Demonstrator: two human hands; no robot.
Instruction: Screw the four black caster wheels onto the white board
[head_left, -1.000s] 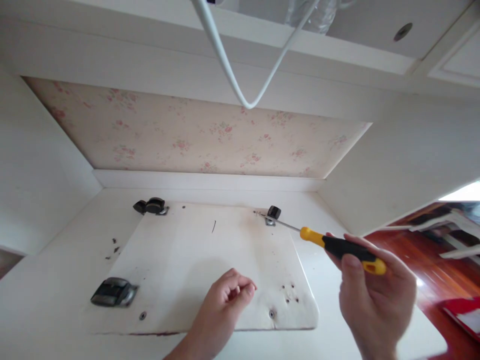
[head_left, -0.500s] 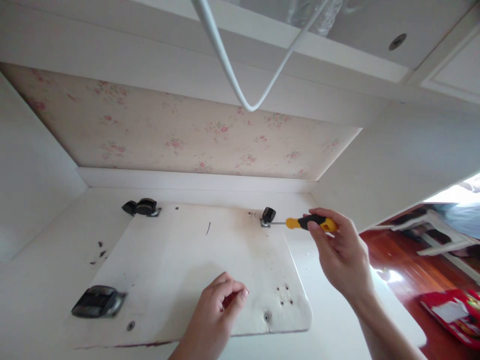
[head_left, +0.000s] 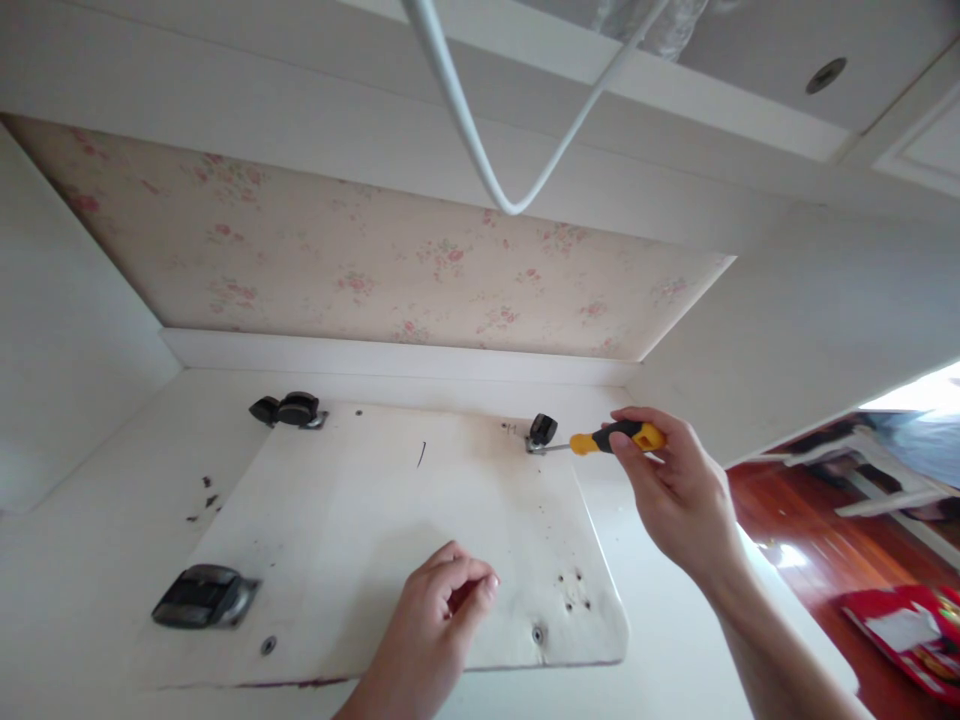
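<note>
A white board [head_left: 375, 540] lies flat inside a white cabinet. Black casters sit at its corners: one at the far left [head_left: 289, 409], one at the near left [head_left: 204, 595], one at the far right [head_left: 541, 431]. My right hand [head_left: 675, 490] grips a yellow and black screwdriver [head_left: 611, 438], its tip at the base of the far-right caster. My left hand [head_left: 442, 615] rests on the board's near edge, fingers curled with the tips pinched together; whether anything is in them I cannot see. Screw holes [head_left: 574, 590] and a screw head [head_left: 537, 633] mark the near right corner.
Floral wallpaper [head_left: 390, 280] lines the cabinet's back. A white cable [head_left: 510, 200] loops down from above. Small dark bits [head_left: 204, 495] lie on the cabinet floor at left. At right a red wooden floor [head_left: 825, 560] shows with a red package [head_left: 911, 620].
My right hand moved forward and left with the screwdriver, bringing its tip to the far-right caster's base. My left hand stayed curled on the board.
</note>
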